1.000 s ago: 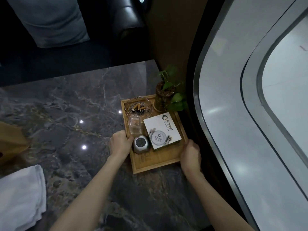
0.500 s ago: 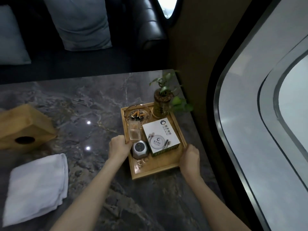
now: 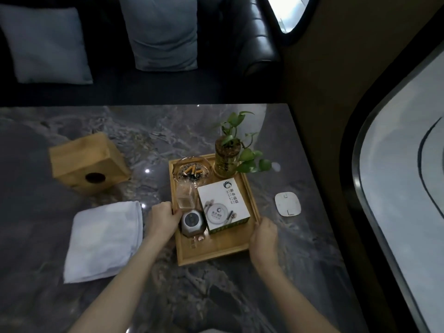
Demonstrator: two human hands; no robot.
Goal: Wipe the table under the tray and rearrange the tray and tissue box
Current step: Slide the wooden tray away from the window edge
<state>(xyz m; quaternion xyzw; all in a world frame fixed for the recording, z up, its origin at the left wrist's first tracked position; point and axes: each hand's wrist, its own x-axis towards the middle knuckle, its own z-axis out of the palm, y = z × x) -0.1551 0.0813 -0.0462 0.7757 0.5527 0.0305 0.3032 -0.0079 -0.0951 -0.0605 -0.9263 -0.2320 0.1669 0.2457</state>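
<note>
A wooden tray [image 3: 216, 253] sits on the dark marble table [image 3: 240, 296]. It carries a glass ashtray with butts [image 3: 192, 173], a small glass [image 3: 185, 198], a round metal device [image 3: 192, 222], a white box [image 3: 222, 207] and a potted plant [image 3: 227, 157]. My left hand [image 3: 163, 219] grips the tray's left rim. My right hand [image 3: 263, 239] grips its right rim. A wooden tissue box [image 3: 86, 162] lies on the table at the left. A folded white cloth [image 3: 105, 239] lies beside my left hand.
A flat white pad [image 3: 287, 203] lies on the table right of the tray, near the right edge. A dark sofa with grey cushions [image 3: 158, 32] stands behind the table. A curved light wall [image 3: 403, 188] runs along the right.
The tray has shifted left, away from the table's right edge, with both hands on it. The white pad has come into sight to its right. The view has swung left and up.
</note>
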